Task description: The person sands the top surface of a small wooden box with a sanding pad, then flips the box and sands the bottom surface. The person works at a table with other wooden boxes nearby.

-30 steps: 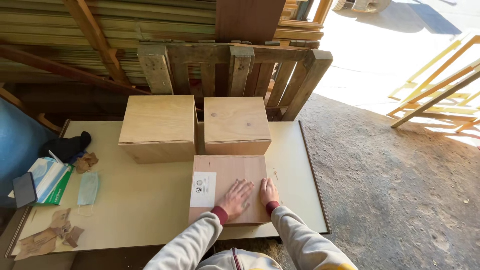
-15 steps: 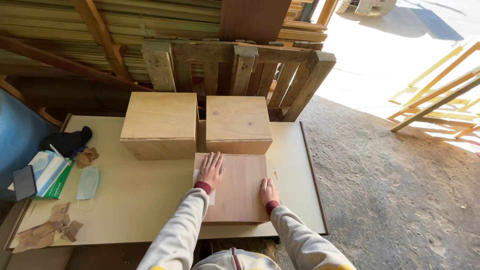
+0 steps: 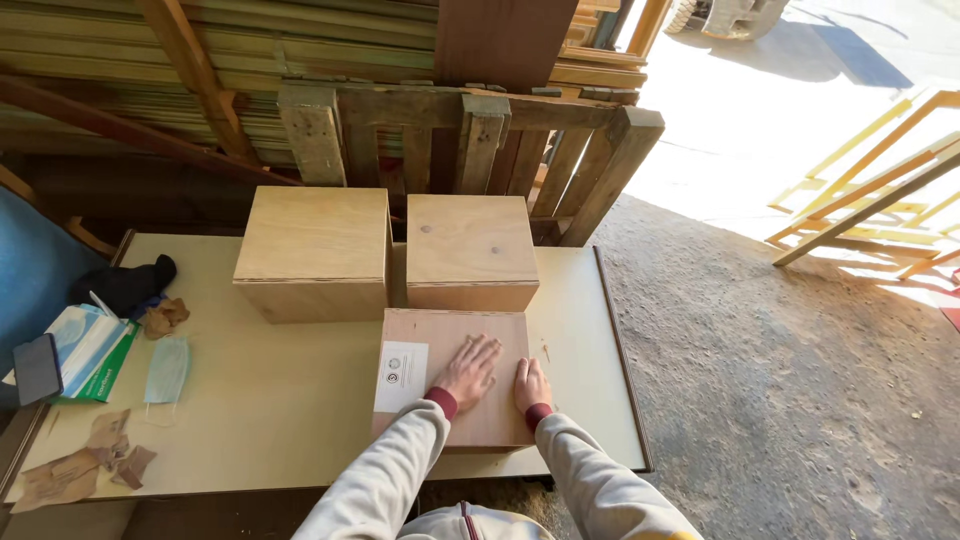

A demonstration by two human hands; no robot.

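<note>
Two flat hands, left hand [image 3: 467, 372], right hand [image 3: 530, 384], smooth plywood box [image 3: 450, 340]

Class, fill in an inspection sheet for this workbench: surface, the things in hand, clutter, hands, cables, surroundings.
Surface: pale beige rectangular tabletop.
Things in hand: flat reddish-brown wooden panel with a white paper label.
Clutter: two pale plywood boxes, light blue face mask, dark phone, brown sandpaper scraps.
Hands: left hand and right hand, both flat on the panel.
Cables: nothing seen.
Surroundings: weathered wooden pallet, stacked timber, concrete floor.
</note>
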